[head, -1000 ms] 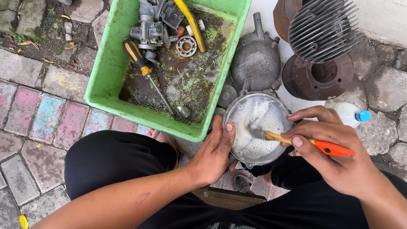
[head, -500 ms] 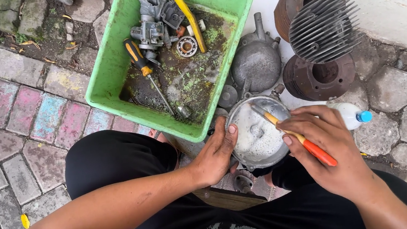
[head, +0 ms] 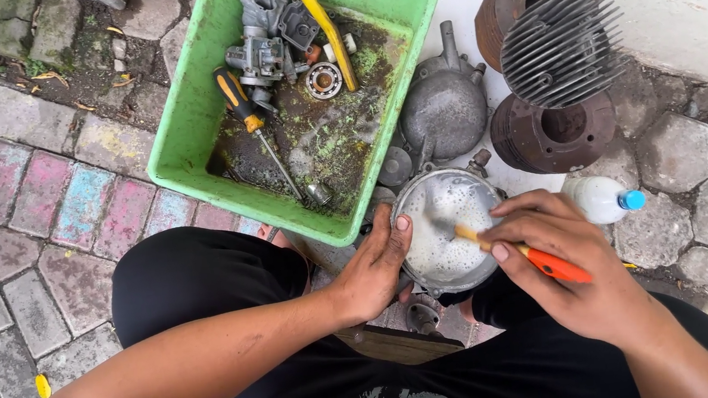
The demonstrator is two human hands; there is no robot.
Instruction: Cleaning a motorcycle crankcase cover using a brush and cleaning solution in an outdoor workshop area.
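The right hand (head: pixel 574 277) is closed around an orange-handled brush (head: pixel 522 253), whose tip is pressed into the foam inside a round metal cover (head: pixel 447 226). The cover's near-left rim is gripped by the left hand (head: pixel 376 268), thumb laid over the edge, and it is held above the lap. Just beside the right hand, a white bottle with a blue cap (head: pixel 602 198) is seen on the paving. Farther off, a green tub (head: pixel 191 124) is filled with a screwdriver (head: pixel 249 118), a bearing (head: pixel 323 80) and a carburettor (head: pixel 265 39). Finned cylinders (head: pixel 560 45) are stood at the wall.
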